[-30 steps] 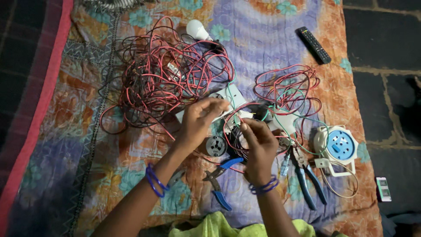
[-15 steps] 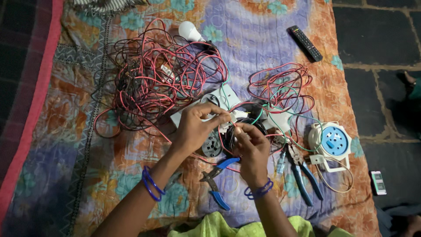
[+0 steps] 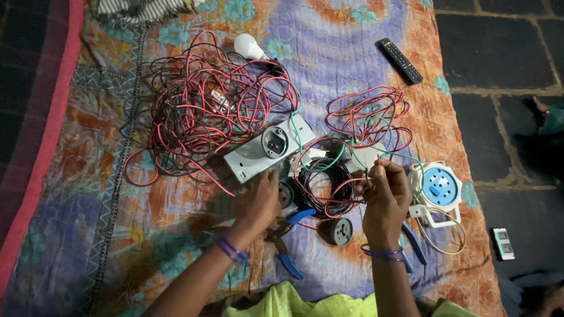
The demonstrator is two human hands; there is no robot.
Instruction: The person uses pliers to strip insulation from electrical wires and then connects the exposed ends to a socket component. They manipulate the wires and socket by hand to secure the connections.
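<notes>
The right hand (image 3: 385, 196) pinches a red wire (image 3: 329, 194) above the black wire coil (image 3: 326, 188); the left hand (image 3: 258, 202) rests beside blue-handled pliers (image 3: 288, 235) on the blanket (image 3: 176, 246).

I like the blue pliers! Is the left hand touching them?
Apart. The head view shows the left hand lying just above the blue-handled pliers, with a strip of cloth between.

- A white bulb (image 3: 248, 46) — at the top edge of the big wire tangle (image 3: 202, 105).
- A black remote (image 3: 399, 60) on the patterned cloth (image 3: 106, 194).
- A small phone (image 3: 504, 243) — on the dark floor (image 3: 505, 70).
</notes>
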